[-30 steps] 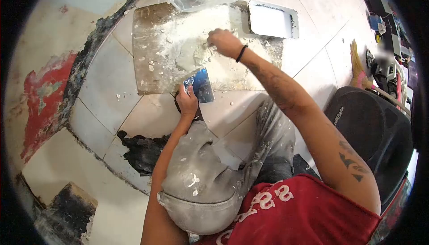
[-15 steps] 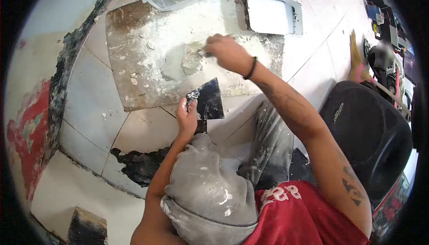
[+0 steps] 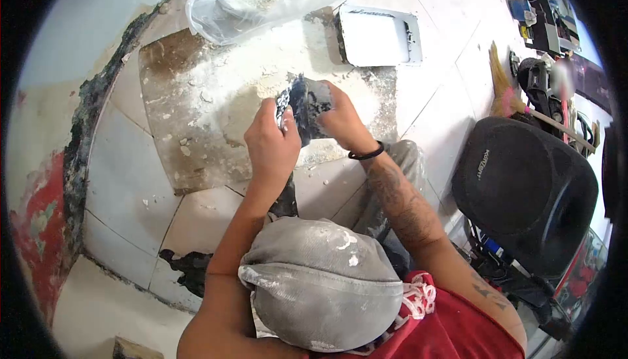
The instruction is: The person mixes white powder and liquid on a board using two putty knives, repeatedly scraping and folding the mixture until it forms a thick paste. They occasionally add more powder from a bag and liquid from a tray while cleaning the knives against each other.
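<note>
My left hand (image 3: 271, 140) is closed around the handle of a black putty spreader (image 3: 299, 107), whose grip edge is speckled white. My right hand (image 3: 343, 120) grips a dark grey putty scraper (image 3: 319, 97) smeared with black and white. The two blades meet or overlap in front of me; the exact contact is blurred. Beneath both hands lies a worn board (image 3: 196, 117), coated in white powder and pale compound. Part of the compound is hidden behind my left hand.
A clear plastic bag (image 3: 209, 15) of pale powder stands at the board's far edge. To its right is a white rectangular tray (image 3: 379, 38). A black speaker (image 3: 523, 189) and a broom (image 3: 502, 84) are at the right. A red-stained wall (image 3: 39, 228) bounds the left.
My right hand has come back from the compound on the board toward my left hand. My left hand has risen with the spreader, and the tools are now together. The view has shifted slightly.
</note>
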Action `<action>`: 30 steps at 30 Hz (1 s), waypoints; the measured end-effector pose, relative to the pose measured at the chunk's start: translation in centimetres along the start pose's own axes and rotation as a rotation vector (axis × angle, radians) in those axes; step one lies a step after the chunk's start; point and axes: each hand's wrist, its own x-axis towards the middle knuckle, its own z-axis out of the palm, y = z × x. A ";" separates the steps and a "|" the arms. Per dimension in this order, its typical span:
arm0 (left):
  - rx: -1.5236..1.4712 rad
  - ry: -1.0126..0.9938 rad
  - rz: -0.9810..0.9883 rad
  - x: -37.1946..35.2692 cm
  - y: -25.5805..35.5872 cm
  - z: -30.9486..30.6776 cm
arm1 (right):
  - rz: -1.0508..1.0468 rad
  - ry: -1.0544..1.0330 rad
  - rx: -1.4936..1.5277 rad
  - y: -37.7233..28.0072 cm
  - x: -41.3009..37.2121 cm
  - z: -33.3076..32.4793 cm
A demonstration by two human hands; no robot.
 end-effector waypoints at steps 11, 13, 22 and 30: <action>-0.022 0.029 -0.252 0.3 -3.6 0.6 | -0.423 0.013 -0.464 -1.6 -6.6 -1.9; -0.121 0.064 -0.237 0.7 -5.0 0.9 | -0.544 -0.085 -0.504 -0.6 -7.8 -1.8; -0.038 0.034 -0.123 0.0 -3.6 -2.7 | -0.714 0.149 -0.760 -0.2 -3.2 -3.9; 0.416 -0.175 0.127 -1.0 4.3 -3.2 | -0.948 0.243 -0.825 3.3 -4.2 -3.5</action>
